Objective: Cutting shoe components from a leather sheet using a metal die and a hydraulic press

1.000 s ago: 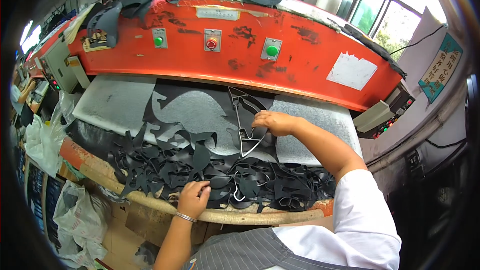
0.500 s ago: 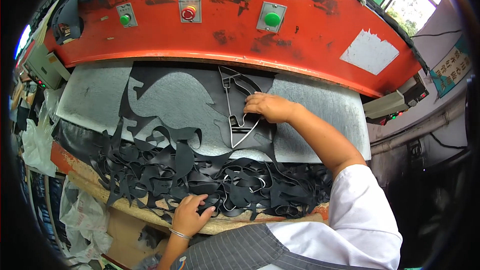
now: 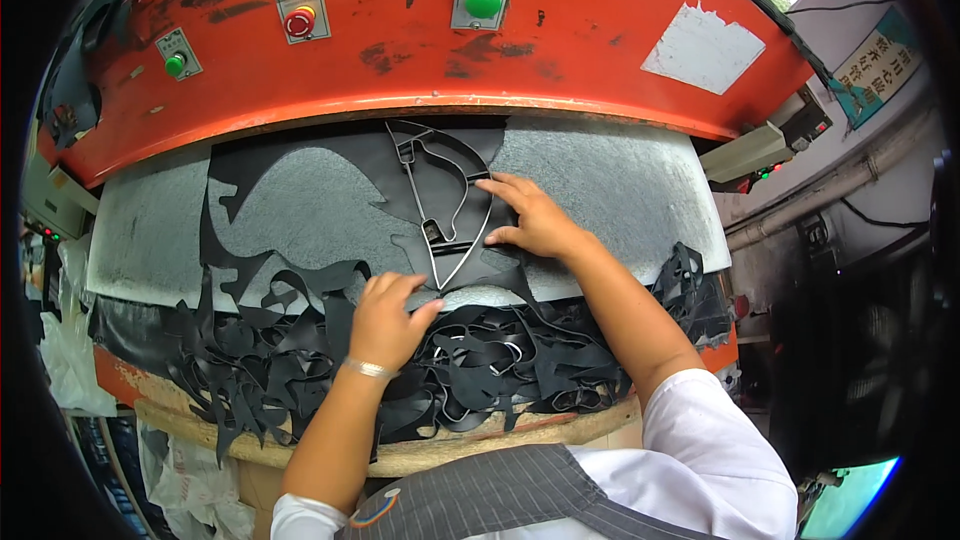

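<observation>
A metal cutting die point(image 3: 412, 185), a curved, pointed frame of thin steel strip, lies on black sheet material point(image 3: 350, 145) on the grey press bed. My right hand point(image 3: 538, 220) is at the die's right edge, its fingertips touching or very near the rim and its thumb spread below them. My left hand point(image 3: 388, 320) hovers lower left of the die's tip, near the front edge of the bed. Its fingers are stretched and its thumb stands apart, with nothing seen in it. Large curved gaps show in the sheet left of the die.
Black offcuts point(image 3: 270, 370) pile along the front of the press bed point(image 3: 610, 200). Behind rises the red press body point(image 3: 400, 60), with a red button point(image 3: 299, 22) and green buttons, one of them large point(image 3: 482, 4). Control boxes point(image 3: 745, 152) flank the bed.
My left hand has risen from the offcuts toward the die's tip. My right hand has shifted to the die's outer right edge, its fingers now more spread. The view has turned slightly.
</observation>
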`<state>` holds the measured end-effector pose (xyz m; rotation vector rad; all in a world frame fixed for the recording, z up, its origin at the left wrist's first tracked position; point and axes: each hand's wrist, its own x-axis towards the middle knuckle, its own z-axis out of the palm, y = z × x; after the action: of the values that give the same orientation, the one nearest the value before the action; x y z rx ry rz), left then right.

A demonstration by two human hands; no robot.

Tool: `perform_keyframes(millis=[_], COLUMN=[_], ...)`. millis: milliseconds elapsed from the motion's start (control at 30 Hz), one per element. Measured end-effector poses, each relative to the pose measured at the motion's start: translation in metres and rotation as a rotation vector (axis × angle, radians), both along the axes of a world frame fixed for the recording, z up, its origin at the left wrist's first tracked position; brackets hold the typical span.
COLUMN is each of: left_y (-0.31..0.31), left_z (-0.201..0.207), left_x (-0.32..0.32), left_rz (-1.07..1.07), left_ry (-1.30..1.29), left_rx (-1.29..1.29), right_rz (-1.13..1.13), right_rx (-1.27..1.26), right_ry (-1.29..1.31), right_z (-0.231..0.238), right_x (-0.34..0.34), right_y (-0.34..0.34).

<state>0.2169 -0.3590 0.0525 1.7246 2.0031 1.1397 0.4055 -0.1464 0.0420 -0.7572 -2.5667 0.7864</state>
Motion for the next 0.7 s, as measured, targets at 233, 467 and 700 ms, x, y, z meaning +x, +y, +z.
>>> perform_keyframes(millis=[233, 467, 700], left_y=[0.014, 0.014, 0.012], left_z=[-0.039, -0.047, -0.053], left_x=[0.009, 0.006, -0.001], left_rz=[0.038, 0.115, 0.1], left_ry=[0.148, 0.169, 0.161], left_rx=[0.109, 0.205, 0.224], right_rz=[-0.098, -0.16, -0.178], right_rx=[0.147, 0.107, 0.074], right_ry=[-0.043, 0.046, 0.048], right_z=[-0.02, -0.031, -0.034], right_x=[-0.005, -0.016, -0.016], right_y=[0.005, 0.005, 0.004])
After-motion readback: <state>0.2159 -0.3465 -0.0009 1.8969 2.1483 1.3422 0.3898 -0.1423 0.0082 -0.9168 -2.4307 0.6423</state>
